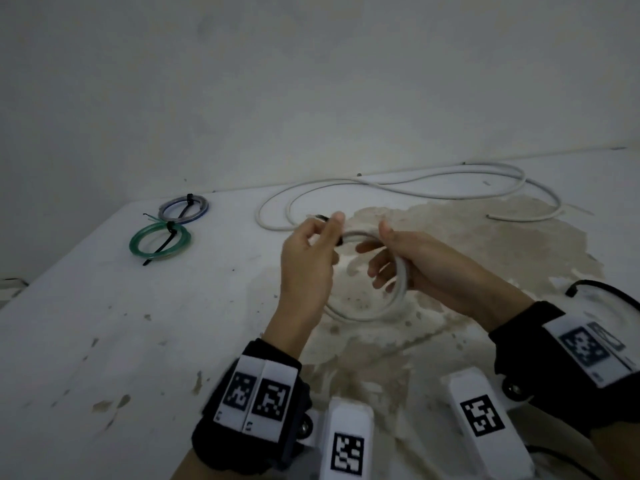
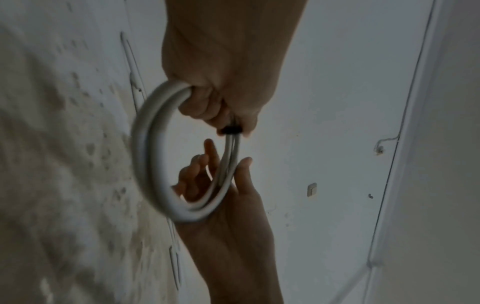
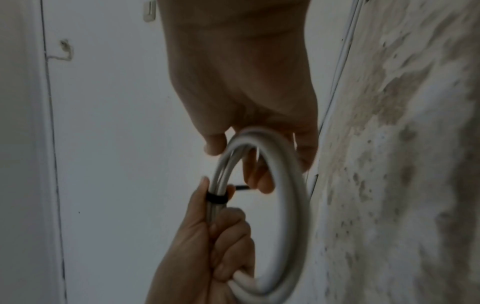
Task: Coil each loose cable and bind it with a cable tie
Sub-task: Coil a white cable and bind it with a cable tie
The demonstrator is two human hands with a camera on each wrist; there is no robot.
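Just above the stained middle of the worn white table point(image 1: 104, 341), both hands hold a coil of thick white round cable point(image 1: 401, 278). The left hand point(image 1: 308, 258) grips one side of the coil, its fingers point(image 3: 228, 230) curled tightly round the bundled strands and its thumb laid along them, right beside a thin black plastic cable tie point(image 3: 217, 198) that wraps the strands. The tie's free tail sticks out sideways past the thumb. The right hand point(image 1: 426, 261) cradles the opposite side of the coil: the strands lie across its palm, the thumb is lifted beside them, and its fingers point(image 2: 200, 170) are spread loosely apart behind the loop, not clamped.

Beyond the coil, a long loose white cable point(image 1: 415, 188) sprawls in wide curves near the wall. Far to the left of the coil lie two finished bundles, a grey-blue cable ring point(image 1: 183, 209) and, nearer the person, a green cable ring point(image 1: 160, 242), each bound with a black tie. To the right of the coil, a black cord point(image 1: 602, 289) curves past the right wrist.
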